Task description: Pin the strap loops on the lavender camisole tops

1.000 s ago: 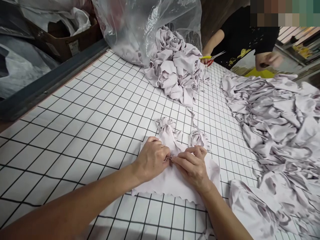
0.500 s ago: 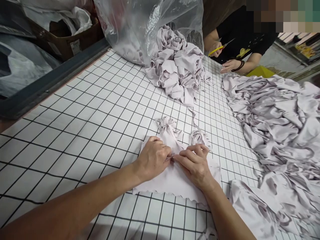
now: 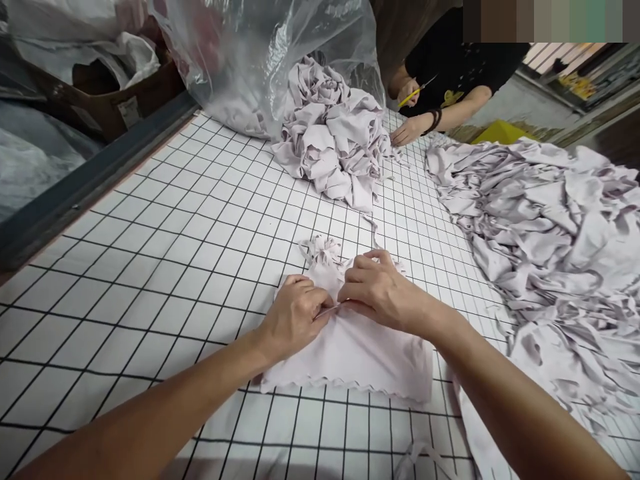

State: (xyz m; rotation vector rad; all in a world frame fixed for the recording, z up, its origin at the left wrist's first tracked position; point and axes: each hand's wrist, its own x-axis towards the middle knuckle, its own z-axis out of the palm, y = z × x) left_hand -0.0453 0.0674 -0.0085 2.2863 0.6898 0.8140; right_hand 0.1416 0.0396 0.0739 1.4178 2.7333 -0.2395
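A pale pink garment (image 3: 360,353) with a scalloped hem lies on the table, its wavy edge toward me. My left hand (image 3: 299,310) is closed in a pinch on the garment's upper edge, left of its middle. Close beside it, my right hand (image 3: 375,293) pinches the same edge, fingers bent and knuckles up. A thin fold or strip of fabric runs between the two sets of fingertips. Just beyond my hands sits a gathered bunch of fabric (image 3: 323,250), with a narrow strap (image 3: 374,230) trailing away from a part my right hand mostly covers.
A large heap of pale fabric (image 3: 540,213) covers the right side of the grid-patterned table (image 3: 175,267). Another pile (image 3: 330,140) spills from a clear plastic bag (image 3: 240,67). At the far edge, a co-worker's hand holds yellow scissors (image 3: 409,97). A cardboard box (image 3: 107,110) stands far left.
My right hand has shifted up and turned so its forearm comes from the right, still at the garment. My left hand stays pinched. The co-worker's hands have moved, and the view has shifted slightly.
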